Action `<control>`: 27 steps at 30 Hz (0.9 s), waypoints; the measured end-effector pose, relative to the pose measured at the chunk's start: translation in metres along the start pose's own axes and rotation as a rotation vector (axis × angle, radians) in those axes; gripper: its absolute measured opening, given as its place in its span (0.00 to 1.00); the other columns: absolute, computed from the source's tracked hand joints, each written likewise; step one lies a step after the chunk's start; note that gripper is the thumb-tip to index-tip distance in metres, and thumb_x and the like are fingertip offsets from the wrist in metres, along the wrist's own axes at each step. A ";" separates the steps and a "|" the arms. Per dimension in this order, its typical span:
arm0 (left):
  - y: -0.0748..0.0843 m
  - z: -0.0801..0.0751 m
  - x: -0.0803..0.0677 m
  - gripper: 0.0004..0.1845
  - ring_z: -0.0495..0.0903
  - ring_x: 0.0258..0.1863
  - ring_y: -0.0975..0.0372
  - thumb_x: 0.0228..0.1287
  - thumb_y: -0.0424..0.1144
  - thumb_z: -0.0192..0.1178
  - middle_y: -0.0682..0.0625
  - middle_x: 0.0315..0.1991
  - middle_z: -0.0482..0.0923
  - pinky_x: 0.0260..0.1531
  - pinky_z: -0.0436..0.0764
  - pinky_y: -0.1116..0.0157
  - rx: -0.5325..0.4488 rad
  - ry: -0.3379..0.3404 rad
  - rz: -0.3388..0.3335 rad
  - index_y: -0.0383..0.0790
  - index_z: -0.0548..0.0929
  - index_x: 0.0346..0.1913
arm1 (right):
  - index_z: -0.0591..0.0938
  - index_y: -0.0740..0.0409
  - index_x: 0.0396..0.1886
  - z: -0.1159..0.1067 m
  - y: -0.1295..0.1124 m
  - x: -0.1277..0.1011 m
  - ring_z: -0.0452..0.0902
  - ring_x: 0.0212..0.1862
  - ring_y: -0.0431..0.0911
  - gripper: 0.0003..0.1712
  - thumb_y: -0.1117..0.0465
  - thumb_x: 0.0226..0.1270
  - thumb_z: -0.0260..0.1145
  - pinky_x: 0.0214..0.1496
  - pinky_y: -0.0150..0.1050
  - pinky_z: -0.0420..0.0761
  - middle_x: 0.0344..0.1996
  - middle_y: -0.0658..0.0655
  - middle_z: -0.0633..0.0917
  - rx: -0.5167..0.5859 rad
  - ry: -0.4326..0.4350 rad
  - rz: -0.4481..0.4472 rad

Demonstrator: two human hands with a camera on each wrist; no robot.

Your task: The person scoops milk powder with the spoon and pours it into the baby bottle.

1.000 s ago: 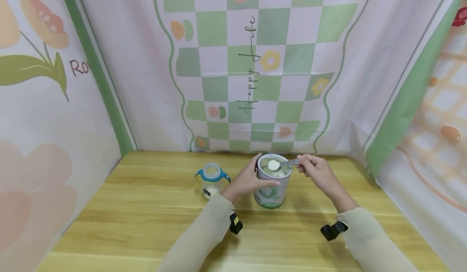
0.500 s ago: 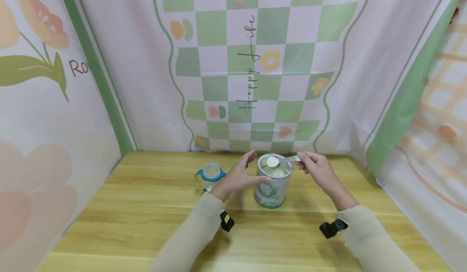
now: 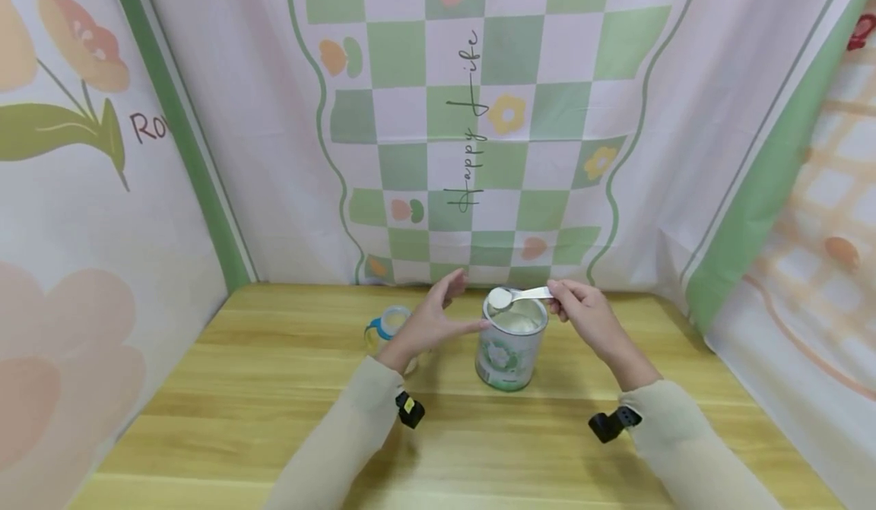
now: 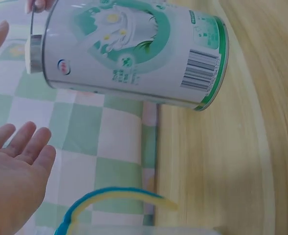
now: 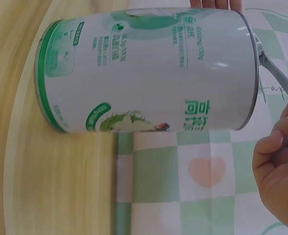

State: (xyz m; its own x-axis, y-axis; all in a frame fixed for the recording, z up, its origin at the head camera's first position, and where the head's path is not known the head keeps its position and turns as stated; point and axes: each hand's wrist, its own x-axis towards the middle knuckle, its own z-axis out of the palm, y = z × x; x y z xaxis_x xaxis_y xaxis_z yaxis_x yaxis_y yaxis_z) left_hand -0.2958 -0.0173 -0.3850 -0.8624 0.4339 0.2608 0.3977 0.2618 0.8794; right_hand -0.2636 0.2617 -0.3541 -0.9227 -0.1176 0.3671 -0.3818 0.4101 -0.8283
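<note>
The left hand is near, but apart from, a barcoded white can.

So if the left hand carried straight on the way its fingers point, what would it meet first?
Probably the checkered cloth behind the table: the left hand seems to aim just left of the can, though its thumb might brush that first; depth is unclear.
</note>
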 end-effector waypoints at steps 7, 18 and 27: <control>0.003 -0.012 -0.005 0.50 0.66 0.70 0.60 0.57 0.54 0.74 0.49 0.71 0.66 0.70 0.63 0.58 -0.005 0.000 0.026 0.45 0.59 0.77 | 0.79 0.73 0.34 0.010 -0.006 0.005 0.71 0.30 0.39 0.24 0.54 0.81 0.55 0.32 0.31 0.75 0.27 0.52 0.79 0.056 -0.018 -0.008; 0.000 -0.031 -0.014 0.43 0.70 0.66 0.62 0.58 0.54 0.74 0.54 0.66 0.71 0.68 0.65 0.62 0.026 0.038 0.036 0.47 0.66 0.73 | 0.79 0.71 0.34 0.028 -0.012 0.014 0.72 0.30 0.42 0.27 0.49 0.81 0.55 0.31 0.35 0.76 0.28 0.55 0.78 0.033 -0.055 0.003; -0.003 -0.048 -0.025 0.43 0.70 0.65 0.62 0.58 0.53 0.74 0.54 0.66 0.71 0.68 0.65 0.60 0.023 0.057 0.042 0.46 0.66 0.73 | 0.80 0.69 0.34 0.043 -0.020 0.018 0.73 0.29 0.44 0.25 0.50 0.81 0.55 0.32 0.37 0.76 0.28 0.58 0.79 0.022 -0.091 -0.023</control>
State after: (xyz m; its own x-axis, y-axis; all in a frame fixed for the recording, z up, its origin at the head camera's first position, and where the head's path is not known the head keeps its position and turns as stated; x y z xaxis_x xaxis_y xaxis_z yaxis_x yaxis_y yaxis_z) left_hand -0.2908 -0.0699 -0.3754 -0.8611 0.3952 0.3197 0.4400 0.2645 0.8582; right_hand -0.2749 0.2128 -0.3489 -0.9142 -0.2088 0.3474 -0.4034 0.3868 -0.8293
